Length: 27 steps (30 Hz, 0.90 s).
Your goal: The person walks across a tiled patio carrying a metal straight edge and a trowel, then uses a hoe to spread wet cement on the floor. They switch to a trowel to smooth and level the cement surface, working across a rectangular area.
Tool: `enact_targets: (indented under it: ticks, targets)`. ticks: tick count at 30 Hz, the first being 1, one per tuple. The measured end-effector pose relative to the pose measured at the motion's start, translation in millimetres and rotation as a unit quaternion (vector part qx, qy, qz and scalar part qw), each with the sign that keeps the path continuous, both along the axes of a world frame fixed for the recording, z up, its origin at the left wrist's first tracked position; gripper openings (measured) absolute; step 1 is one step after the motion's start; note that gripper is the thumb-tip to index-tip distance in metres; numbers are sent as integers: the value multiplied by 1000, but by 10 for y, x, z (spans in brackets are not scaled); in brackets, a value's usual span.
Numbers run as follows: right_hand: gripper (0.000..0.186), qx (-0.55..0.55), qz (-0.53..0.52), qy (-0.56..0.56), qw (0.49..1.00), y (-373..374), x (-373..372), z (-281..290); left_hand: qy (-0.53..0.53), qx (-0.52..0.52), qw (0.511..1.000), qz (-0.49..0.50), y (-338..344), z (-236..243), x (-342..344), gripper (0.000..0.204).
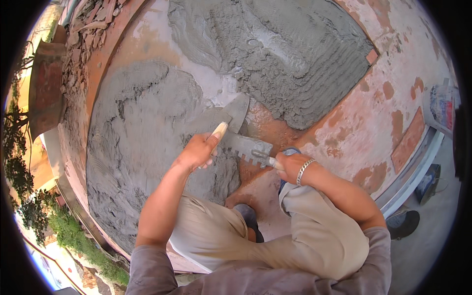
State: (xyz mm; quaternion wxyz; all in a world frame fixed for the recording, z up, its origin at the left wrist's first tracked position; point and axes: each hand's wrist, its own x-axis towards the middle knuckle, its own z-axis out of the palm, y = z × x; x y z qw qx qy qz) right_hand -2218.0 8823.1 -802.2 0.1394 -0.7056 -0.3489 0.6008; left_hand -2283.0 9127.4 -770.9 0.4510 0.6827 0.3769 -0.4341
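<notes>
My left hand (197, 151) grips the pale wooden handle of a pointed trowel (235, 112), whose mortar-smeared blade lies just above a notched trowel. My right hand (291, 165), with a metal bracelet on the wrist, holds the notched trowel (247, 148) by its handle; the toothed edge faces down. Both tools meet over the reddish floor (275, 135) at the edge of a spread of wet grey mortar (142, 128). I am squatting, my knees in beige trousers below the hands.
A second, ridged patch of mortar (295, 54) lies ahead to the right. Rubble and broken bricks (81, 34) pile at the far left. A metal rail (418, 167) borders the right side, with a bucket (442, 105) beyond it. Trees show far below on the left.
</notes>
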Motion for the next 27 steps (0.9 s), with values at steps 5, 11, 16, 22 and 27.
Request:
enact_targets:
  ticks: [5, 11, 16, 22, 27]
  targets:
    - [30, -57, -252, -192, 947, -18, -19, -45, -14, 0, 1000, 1, -2, -11, -7, 46]
    - [31, -35, -94, -75, 992, -63, -181, -69, -20, 7, 1000, 3, 25, -8, -16, 47]
    - [32, -29, -181, -95, 978, -99, -215, -125, -11, 16, 1000, -8, 29, -26, 4, 50]
    - [36, -53, -244, -136, 959, -130, -74, -170, -54, 26, 994, -93, 65, 47, -7, 48]
    - [40, 71, -237, -135, 959, -263, -62, -137, -6, -37, 982, -183, 539, 69, -80, 44]
